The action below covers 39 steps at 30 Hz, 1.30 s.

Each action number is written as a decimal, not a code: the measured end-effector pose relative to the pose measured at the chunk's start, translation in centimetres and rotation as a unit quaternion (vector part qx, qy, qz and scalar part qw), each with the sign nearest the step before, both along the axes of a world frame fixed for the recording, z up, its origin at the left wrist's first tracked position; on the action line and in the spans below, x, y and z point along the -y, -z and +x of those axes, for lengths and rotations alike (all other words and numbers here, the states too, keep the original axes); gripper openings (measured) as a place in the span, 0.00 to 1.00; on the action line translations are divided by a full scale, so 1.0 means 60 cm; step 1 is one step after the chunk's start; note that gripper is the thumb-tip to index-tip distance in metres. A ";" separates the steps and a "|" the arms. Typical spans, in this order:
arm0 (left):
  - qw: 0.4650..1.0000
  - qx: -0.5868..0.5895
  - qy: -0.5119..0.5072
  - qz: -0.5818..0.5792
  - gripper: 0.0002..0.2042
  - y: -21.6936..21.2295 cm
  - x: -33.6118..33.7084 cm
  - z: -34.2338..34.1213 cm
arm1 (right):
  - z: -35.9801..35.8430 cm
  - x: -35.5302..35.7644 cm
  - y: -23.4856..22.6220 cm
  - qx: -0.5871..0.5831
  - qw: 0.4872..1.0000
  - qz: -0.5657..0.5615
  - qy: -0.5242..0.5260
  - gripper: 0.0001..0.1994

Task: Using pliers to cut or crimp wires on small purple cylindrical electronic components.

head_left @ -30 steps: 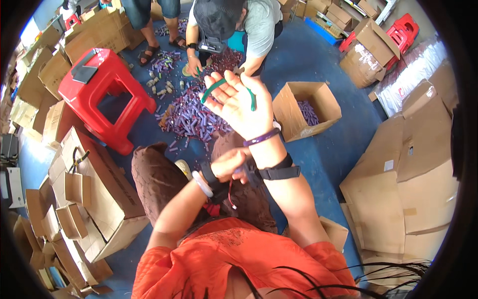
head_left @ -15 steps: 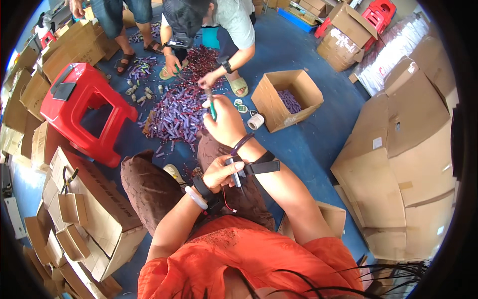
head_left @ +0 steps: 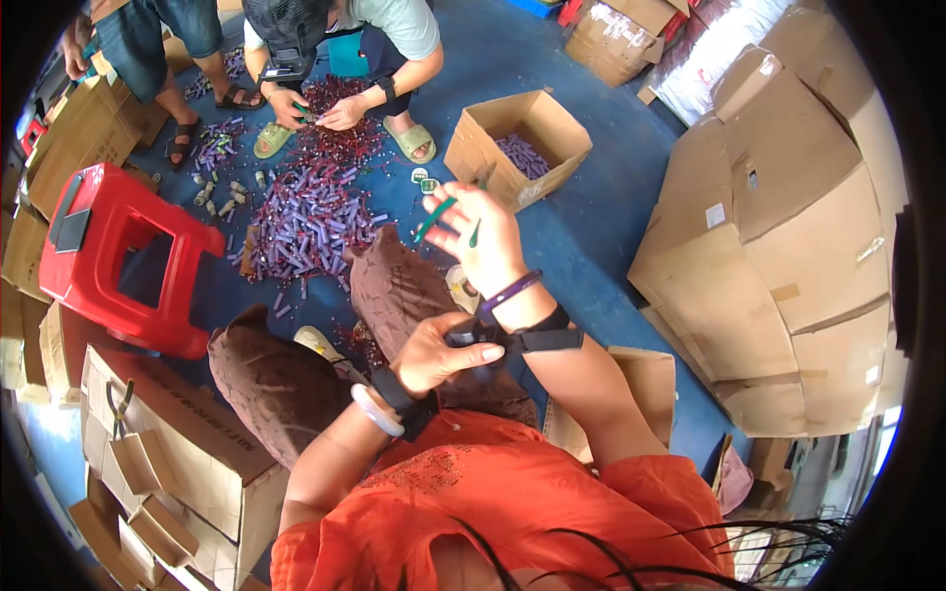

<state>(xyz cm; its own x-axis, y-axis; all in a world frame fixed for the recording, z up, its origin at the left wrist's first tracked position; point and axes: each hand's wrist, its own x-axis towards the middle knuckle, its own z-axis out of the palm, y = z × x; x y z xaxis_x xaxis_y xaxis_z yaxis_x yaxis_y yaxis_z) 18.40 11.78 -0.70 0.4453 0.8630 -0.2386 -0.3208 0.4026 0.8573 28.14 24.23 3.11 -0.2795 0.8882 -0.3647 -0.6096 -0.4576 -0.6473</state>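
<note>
My right hand (head_left: 481,236) is raised in front of me, palm partly turned up and fingers loosely spread. Green-handled cutters (head_left: 435,221) lie across it, their dark jaws pointing away from me. My left hand (head_left: 439,353) closes its thumb and fingers on a small dark block (head_left: 477,341) at the right wrist, beside the black wrist strap (head_left: 548,340). The block's exact kind is unclear. Ahead on the floor spreads a pile of purple cylindrical cells (head_left: 310,225), beyond my brown-covered knees (head_left: 399,276).
A crouching co-worker (head_left: 340,49) works over the pile's far end; another person stands behind left. A carton (head_left: 562,167) holding purple cells stands right of the pile. A red stool (head_left: 187,325) is at left. Large cartons (head_left: 769,266) line the right; cut cardboard (head_left: 177,424) lies lower left.
My right hand has turned and its fingers have loosened around the cutters. My left hand stays at the right wrist. The view has shifted, and the co-worker's hands have come together.
</note>
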 end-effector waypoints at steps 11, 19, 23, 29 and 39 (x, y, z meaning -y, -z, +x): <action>0.838 -0.431 -0.223 0.248 0.31 0.011 0.016 -0.038 | -0.050 -0.036 0.040 0.572 0.509 0.643 -0.029 0.09; 0.652 -0.463 -0.208 0.564 0.20 -0.102 -0.016 -0.001 | -0.097 -0.038 0.040 0.638 0.421 0.628 -0.146 0.12; 0.675 -0.410 -0.185 0.585 0.13 -0.095 -0.029 0.002 | -0.098 -0.031 0.044 0.637 0.393 0.649 -0.137 0.11; 0.886 -0.184 -0.150 0.399 0.08 -0.101 -0.002 -0.044 | -0.080 -0.020 0.050 0.615 0.419 0.640 -0.190 0.09; 0.754 -0.384 -0.154 0.511 0.10 -0.111 -0.036 -0.036 | -0.118 0.021 0.048 0.660 0.236 0.662 -0.264 0.09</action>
